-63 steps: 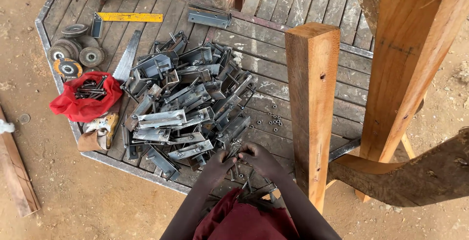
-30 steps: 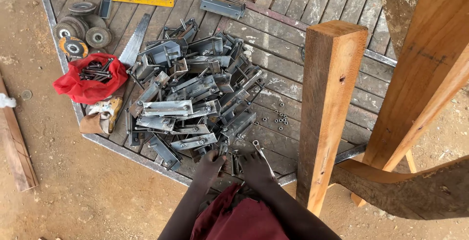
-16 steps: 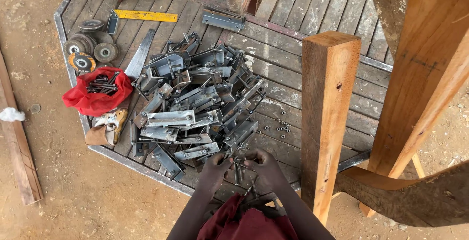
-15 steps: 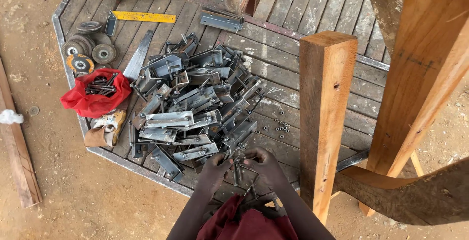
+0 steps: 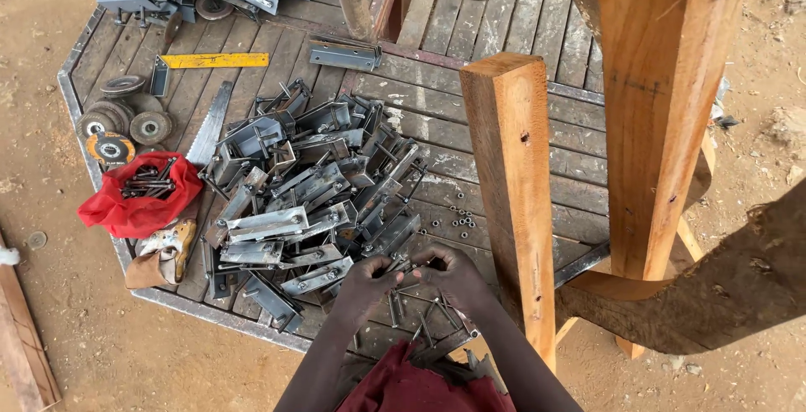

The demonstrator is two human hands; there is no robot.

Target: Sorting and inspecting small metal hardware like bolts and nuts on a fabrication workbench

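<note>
My left hand (image 5: 367, 282) and my right hand (image 5: 454, 273) meet just above the near edge of a wooden pallet platform (image 5: 520, 169). Both pinch a small metal bolt (image 5: 410, 266) between their fingertips. Several loose long bolts (image 5: 428, 315) lie under my hands. A big pile of grey steel brackets (image 5: 311, 185) lies just beyond and left of my left hand. Small nuts (image 5: 457, 215) are scattered on the planks beyond my right hand.
A square timber post (image 5: 512, 185) stands right of my hands, with thicker wooden beams (image 5: 663, 110) behind. At left are a red cloth of bolts (image 5: 138, 202), grinding discs (image 5: 113, 122), a handsaw (image 5: 206, 127), a yellow square ruler (image 5: 210, 60). Sandy ground surrounds the platform.
The view has shifted slightly. My hands stayed together at the platform's near edge, working the small bolt between the fingertips; the pile has not moved.
</note>
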